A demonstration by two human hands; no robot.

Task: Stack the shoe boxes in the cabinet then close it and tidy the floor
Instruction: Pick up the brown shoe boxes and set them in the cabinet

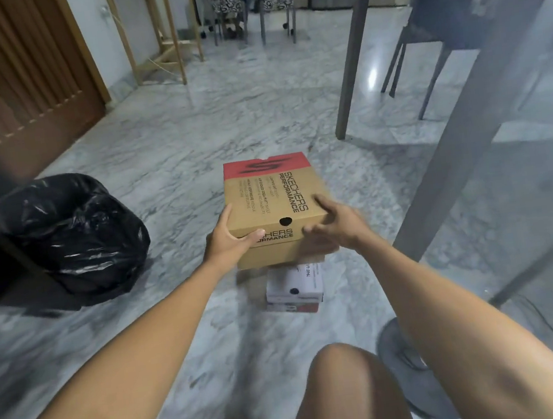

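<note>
A brown shoe box [266,193] with a red end and black lettering is held above the marble floor in the middle of the view. My left hand [227,240] grips its near left corner, thumb on the front face. My right hand [335,225] grips the near right corner, fingers over the lid, slightly blurred. Under it on the floor lies a smaller white shoe box [294,290], partly hidden by the brown one. A brown slatted wooden door [12,77] stands at the far left; I cannot tell whether it belongs to the cabinet.
A full black rubbish bag [74,232] sits on the floor at the left. Grey table legs [351,63] and a dark chair [437,29] stand at the right. A fan base [401,350] with cables lies near right, beside my knee [349,373]. A wooden rack [163,43] stands at the back.
</note>
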